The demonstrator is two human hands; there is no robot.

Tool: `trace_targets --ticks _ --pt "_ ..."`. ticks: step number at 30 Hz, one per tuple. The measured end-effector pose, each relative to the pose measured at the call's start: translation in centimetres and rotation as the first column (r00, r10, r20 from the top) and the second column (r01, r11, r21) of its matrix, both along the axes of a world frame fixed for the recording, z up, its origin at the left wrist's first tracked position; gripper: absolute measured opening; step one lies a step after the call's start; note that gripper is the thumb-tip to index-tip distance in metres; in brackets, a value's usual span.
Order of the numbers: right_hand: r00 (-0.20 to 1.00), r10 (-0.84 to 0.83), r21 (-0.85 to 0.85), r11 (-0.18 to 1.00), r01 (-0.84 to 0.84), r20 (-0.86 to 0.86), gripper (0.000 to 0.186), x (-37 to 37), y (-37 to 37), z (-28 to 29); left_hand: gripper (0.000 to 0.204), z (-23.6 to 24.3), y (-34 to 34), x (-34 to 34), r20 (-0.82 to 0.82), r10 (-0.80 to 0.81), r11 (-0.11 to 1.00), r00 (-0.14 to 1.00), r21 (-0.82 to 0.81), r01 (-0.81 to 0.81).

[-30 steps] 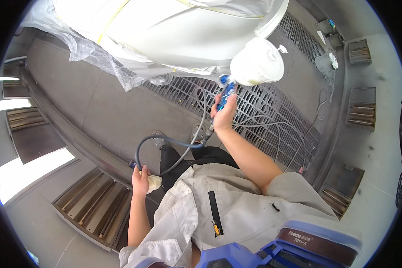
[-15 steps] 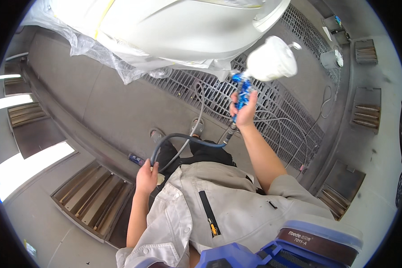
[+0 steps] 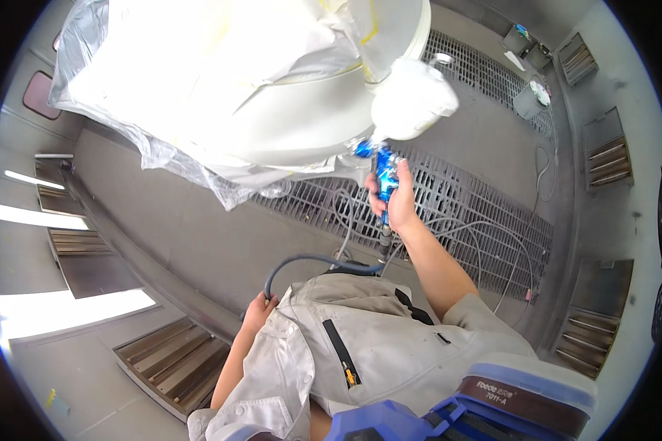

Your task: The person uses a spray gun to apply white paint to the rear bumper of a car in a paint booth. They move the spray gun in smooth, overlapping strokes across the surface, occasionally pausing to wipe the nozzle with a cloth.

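My right hand (image 3: pixel 399 200) is wrapped round the grip of a blue spray gun (image 3: pixel 387 176), with the index finger near its trigger. A white cup (image 3: pixel 412 99) sits on top of the gun, tilted to the right. The gun's front end is close to the lower edge of a white car bumper (image 3: pixel 294 117). From the bottom of the grip a dark air hose (image 3: pixel 309 257) loops left to my left hand (image 3: pixel 257 312), which is closed round it beside my waist. Whether any spray leaves the nozzle cannot be seen.
Clear plastic sheeting (image 3: pixel 176 158) and taped white film cover the car and hang below its edge. A metal floor grating (image 3: pixel 463 198) runs beneath, with loose grey hoses lying across it. Buckets (image 3: pixel 528 101) stand at the far right. Louvred vents (image 3: pixel 176 360) line the walls.
My view has shifted, so the car fills more of it. The spray gun in my right hand now overlaps the bumper, and my left hand with the hose is closer to my body.
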State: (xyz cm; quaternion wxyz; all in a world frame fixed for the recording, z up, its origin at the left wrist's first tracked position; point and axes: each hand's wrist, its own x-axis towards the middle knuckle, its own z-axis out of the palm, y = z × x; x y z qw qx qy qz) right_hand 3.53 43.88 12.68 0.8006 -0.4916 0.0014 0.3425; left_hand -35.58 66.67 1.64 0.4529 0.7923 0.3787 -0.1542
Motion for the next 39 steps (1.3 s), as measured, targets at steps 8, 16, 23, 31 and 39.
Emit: trace_targets --ticks 8,16,23,31,39 --pt "0.941 -0.022 -0.112 0.992 0.063 0.338 0.074 3.1 -4.1 5.0 0.024 -0.9 -5.8 1.6 0.064 -0.217 0.976 0.974 0.032 0.215" --pt "0.895 0.002 -0.255 0.959 0.125 0.447 0.067 2.6 -5.3 10.6 0.024 -5.7 -16.9 -0.9 0.326 0.188 0.976 0.926 -0.168 -0.139" --pt "0.855 0.507 -0.007 0.861 -0.509 0.108 0.078 3.0 -4.3 11.9 0.027 -7.5 -22.2 -4.1 0.222 0.376 0.895 0.9 -0.338 -0.291" --pt "0.924 0.138 -0.27 0.962 -0.04 0.357 0.07 12.6 -6.5 10.9 0.029 -1.8 -24.6 4.4 0.263 0.404 0.906 0.876 -0.244 -0.345" --pt "0.872 0.489 -0.03 0.872 -0.489 0.025 0.069 21.3 -11.0 4.5 0.03 3.7 -28.2 15.2 0.091 0.381 0.924 0.92 -0.009 -0.382"
